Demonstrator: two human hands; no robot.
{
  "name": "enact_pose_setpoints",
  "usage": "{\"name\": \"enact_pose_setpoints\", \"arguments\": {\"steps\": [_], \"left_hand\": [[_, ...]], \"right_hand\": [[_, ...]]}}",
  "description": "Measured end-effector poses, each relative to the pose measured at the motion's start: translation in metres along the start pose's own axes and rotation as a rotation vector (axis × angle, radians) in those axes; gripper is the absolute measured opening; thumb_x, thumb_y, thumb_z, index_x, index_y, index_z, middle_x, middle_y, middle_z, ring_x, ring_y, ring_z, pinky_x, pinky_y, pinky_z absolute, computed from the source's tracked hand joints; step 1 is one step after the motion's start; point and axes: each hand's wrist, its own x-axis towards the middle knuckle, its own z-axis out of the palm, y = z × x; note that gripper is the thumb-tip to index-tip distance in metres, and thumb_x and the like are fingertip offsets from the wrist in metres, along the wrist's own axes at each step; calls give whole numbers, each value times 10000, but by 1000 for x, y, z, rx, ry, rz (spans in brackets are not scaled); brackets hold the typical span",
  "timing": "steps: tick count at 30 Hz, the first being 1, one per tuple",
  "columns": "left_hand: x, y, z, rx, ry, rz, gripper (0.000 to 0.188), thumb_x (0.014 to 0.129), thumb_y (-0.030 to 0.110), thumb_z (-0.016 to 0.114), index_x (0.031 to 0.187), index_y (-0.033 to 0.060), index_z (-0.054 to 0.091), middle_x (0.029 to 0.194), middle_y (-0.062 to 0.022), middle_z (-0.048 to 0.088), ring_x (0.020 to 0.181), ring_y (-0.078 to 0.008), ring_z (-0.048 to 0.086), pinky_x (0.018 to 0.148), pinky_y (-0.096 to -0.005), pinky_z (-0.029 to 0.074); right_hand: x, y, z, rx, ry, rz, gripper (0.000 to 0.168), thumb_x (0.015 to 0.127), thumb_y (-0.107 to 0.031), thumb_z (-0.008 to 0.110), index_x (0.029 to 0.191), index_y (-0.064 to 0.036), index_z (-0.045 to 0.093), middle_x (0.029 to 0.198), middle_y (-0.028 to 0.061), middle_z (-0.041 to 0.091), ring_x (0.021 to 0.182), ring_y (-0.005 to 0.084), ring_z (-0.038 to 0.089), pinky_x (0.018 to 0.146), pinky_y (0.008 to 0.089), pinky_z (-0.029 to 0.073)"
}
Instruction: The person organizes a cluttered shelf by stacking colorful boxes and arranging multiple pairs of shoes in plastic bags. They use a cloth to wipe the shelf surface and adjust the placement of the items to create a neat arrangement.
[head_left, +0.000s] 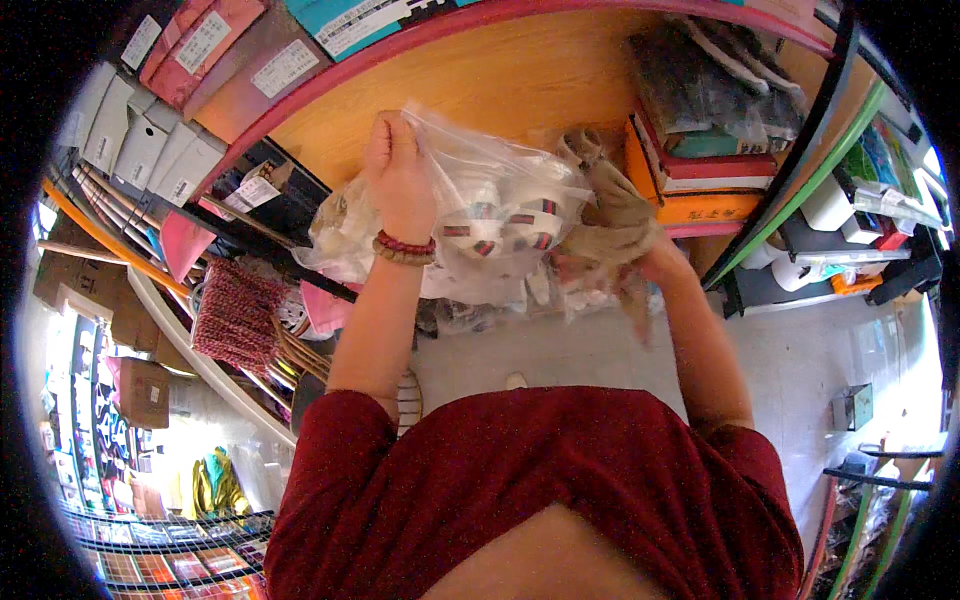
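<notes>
My left hand (397, 161) grips the top edge of a clear plastic bag (465, 161), its fingers closed on the film. Inside the bag are white items with dark and red patches (480, 232), perhaps shoes; the film blurs them. My right hand (660, 259), at the bag's right side, is wrapped around a brown cloth (619, 202), which partly hides its fingers and hangs below it. The cloth touches the bag's right end. More plastic-wrapped items (525, 292) show beneath the bag.
Behind the bag is a wooden shelf (450, 67) with a red edge. Orange and red boxes (701, 206) stand at its right, under dark plastic-wrapped goods (712, 82). Labelled shoe boxes (142, 150) line the upper left. Mops and broom handles (240, 315) stand at the left.
</notes>
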Motion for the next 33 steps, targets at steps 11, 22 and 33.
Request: {"name": "enact_pose_setpoints", "arguments": {"steps": [11,22,33], "left_hand": [[-31,-22,-15,-403,169,-267,132,883,133,403,792,50,451,727,34,399,679,-69,366,598,-205,315],[-51,-21,-17,428,-98,448,176,781,109,494,938,30,503,882,-125,519,814,-279,478,717,-340,387],[-33,-1,48,101,-518,132,145,827,204,481,832,61,498,724,-171,545,654,-356,529,543,-412,419]], "right_hand": [[41,-74,48,-219,292,-358,249,733,-49,529,976,0,550,917,90,590,827,148,536,741,299,426],[69,-163,78,-865,240,-637,202,641,-123,633,801,-7,592,681,155,588,613,177,562,580,319,446],[69,-143,25,-482,309,-576,245,711,-56,566,943,24,556,826,97,609,753,92,519,677,272,445]]}}
